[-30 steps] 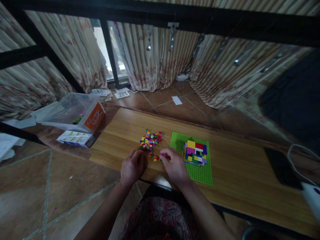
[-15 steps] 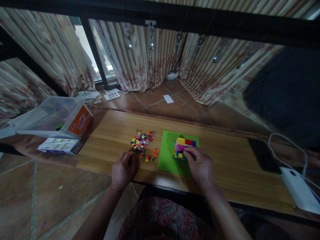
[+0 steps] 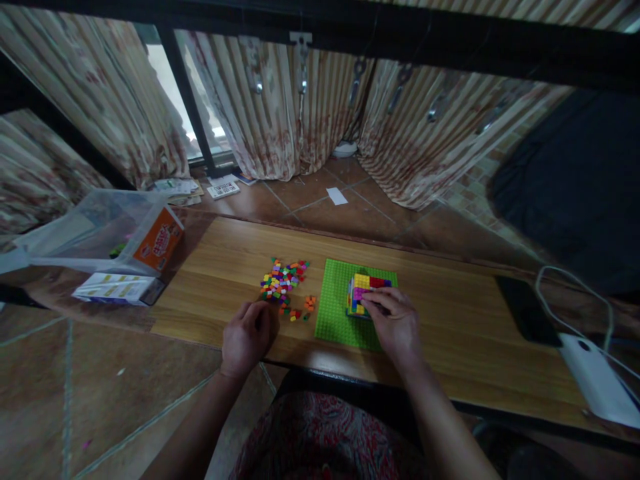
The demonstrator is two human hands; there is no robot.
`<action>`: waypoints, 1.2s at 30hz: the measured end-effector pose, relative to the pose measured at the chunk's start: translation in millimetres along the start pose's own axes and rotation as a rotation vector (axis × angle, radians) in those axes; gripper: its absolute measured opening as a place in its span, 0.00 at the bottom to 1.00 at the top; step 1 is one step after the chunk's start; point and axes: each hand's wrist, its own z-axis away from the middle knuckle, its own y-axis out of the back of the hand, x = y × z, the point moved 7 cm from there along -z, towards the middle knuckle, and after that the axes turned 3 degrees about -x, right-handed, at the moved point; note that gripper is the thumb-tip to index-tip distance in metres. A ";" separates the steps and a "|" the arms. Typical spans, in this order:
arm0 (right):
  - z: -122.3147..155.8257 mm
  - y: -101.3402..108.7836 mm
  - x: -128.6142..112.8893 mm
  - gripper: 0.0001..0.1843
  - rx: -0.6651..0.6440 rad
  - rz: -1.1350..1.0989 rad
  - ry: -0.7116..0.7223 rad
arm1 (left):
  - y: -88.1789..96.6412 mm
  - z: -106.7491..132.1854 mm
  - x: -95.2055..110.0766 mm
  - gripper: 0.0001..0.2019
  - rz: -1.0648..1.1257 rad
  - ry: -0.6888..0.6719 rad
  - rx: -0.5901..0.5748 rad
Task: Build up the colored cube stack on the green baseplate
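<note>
So the chunky multicoloured plastic brick build (image 3: 361, 283) is sitting right under the fingertips of the person's bare right hand (image 3: 399, 325), on a bright green studded plastic baseplate (image 3: 330, 313) that runs out to the left of that hand. I'd call it well along: it's a solid little block standing clear of the plate, with yellow, red and magenta bricks on top. How complete that top is, no idea, because the hand covers a chunk of it. Doesn't look like parts are short though, since there's a loose heap of small mixed-colour plastic bricks (image 3: 283, 280) off to the right hand's left, just beyond the bare left hand (image 3: 246, 339), plus a small cluster of orange plastic bricks (image 3: 311, 303) between the two hands. The right thumb and fingers are drawn close together against the build; can't tell if there's a brick between them. Left fingers are curled in, contents hidden, if any.
</note>
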 end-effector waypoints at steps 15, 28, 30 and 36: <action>0.3 9.9 10.6 0.16 0.054 0.026 -0.162 | 1.4 0.2 2.3 0.09 0.003 0.007 -0.014; -6.4 5.2 11.5 0.15 0.070 0.100 -0.191 | 0.2 0.2 1.5 0.10 -0.007 0.015 -0.023; -7.0 4.6 10.6 0.15 0.062 0.102 -0.183 | -0.1 0.2 1.4 0.10 0.002 0.015 -0.028; -8.1 3.6 7.7 0.15 0.048 0.095 -0.169 | 0.9 0.1 2.0 0.10 0.006 0.020 -0.021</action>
